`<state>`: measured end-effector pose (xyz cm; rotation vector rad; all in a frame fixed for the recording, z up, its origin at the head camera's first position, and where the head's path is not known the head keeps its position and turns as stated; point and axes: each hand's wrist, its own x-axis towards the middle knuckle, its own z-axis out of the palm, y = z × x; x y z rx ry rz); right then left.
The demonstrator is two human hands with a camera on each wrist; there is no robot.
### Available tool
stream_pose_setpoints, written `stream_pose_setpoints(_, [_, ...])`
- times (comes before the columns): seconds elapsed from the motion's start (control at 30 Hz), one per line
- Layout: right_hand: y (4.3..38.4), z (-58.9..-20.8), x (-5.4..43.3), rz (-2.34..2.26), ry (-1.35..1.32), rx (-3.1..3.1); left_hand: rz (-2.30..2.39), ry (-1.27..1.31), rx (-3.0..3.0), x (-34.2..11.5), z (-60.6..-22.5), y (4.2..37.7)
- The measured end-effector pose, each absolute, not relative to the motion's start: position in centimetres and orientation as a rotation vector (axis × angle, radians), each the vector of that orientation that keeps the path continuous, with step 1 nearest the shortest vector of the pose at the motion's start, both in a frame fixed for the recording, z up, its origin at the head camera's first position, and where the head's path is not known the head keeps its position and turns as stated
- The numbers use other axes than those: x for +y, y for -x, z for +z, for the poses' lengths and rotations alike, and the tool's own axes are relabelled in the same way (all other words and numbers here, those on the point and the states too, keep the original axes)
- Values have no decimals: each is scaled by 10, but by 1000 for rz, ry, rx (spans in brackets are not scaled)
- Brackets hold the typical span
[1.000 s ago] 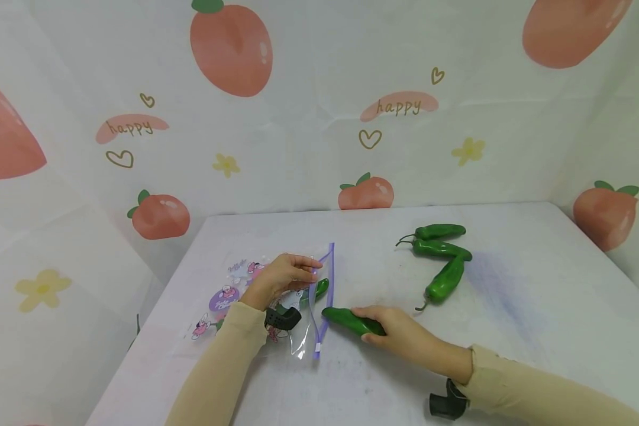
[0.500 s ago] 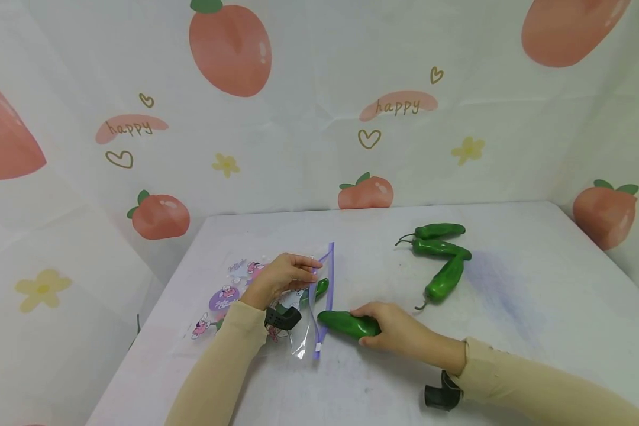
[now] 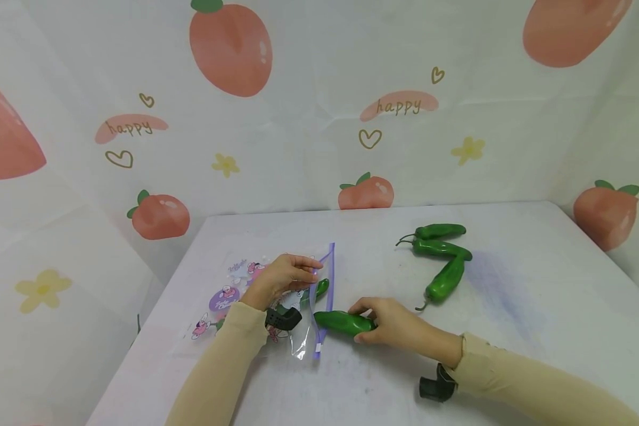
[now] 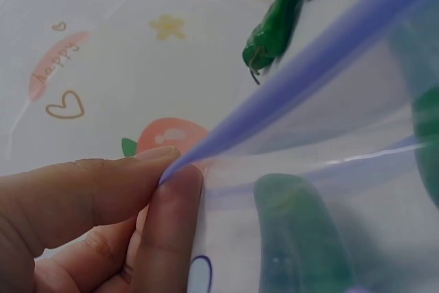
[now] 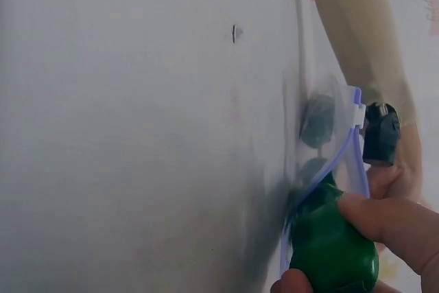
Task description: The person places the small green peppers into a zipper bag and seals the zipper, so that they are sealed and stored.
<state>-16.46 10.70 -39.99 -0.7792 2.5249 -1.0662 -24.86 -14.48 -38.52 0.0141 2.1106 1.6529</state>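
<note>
A clear zip bag (image 3: 297,344) with cartoon prints and a purple zip edge lies on the table, its mouth parted toward the right. My left hand (image 3: 284,277) pinches the upper lip of the mouth between thumb and finger, as the left wrist view shows on the purple zip (image 4: 274,94). Inside the bag a green pepper (image 4: 295,231) shows through the film. My right hand (image 3: 396,325) grips another green pepper (image 3: 341,322) by its near end. That pepper's far tip is within the bag's mouth, as the right wrist view of the held pepper (image 5: 333,248) also shows.
Farther right on the white table (image 3: 511,367) lie three loose green peppers, a back one (image 3: 441,231), a middle one (image 3: 438,248) and a front one (image 3: 445,283). A white slider (image 5: 359,116) sits at the zip's near end. A printed cloth backdrop (image 3: 309,148) stands behind.
My right hand has moved a little left, carrying its pepper from the zip edge into the bag's mouth. The left hand and the loose peppers have stayed put.
</note>
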Motion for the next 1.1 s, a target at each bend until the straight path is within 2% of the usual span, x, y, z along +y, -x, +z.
stream_pose_setpoints(1.1, [190, -410, 97, -1294, 778, 2465, 1642, -48, 2120, -146, -387, 250])
